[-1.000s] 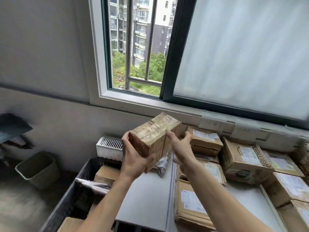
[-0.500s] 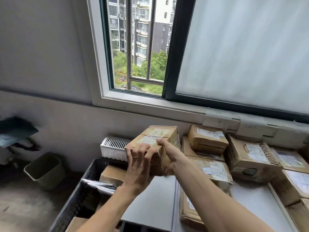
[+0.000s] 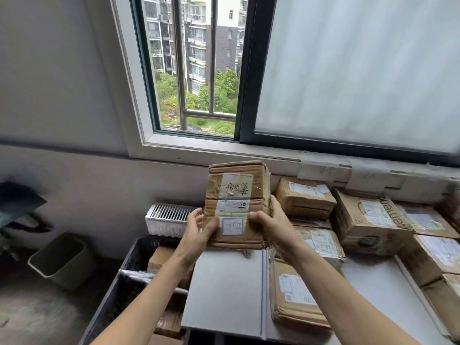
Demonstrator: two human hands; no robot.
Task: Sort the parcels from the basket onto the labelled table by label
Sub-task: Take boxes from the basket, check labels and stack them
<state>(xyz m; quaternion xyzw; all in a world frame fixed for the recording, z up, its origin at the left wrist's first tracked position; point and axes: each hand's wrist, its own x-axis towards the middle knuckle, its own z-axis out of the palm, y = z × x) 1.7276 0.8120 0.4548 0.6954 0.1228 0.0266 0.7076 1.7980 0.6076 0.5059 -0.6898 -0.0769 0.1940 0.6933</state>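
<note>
Gripping a taped brown parcel (image 3: 237, 204) (handwritten label facing up), left hand (image 3: 199, 229) and right hand (image 3: 272, 225) clasp its sides.

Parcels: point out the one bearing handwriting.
The parcel held up between the left hand and right hand; the rest lie on the table or in the basket.

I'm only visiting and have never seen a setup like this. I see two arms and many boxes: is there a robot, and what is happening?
There is no robot here: a person works with bare hands, and the pictures come from a wide-angle camera worn on their head, looking forward and down. The left hand and right hand grip one taped brown parcel from either side, its labelled face turned to the camera. Below lies a grey table with more cardboard parcels on its right part, under a window. The dark basket at lower left holds further boxes.
</note>
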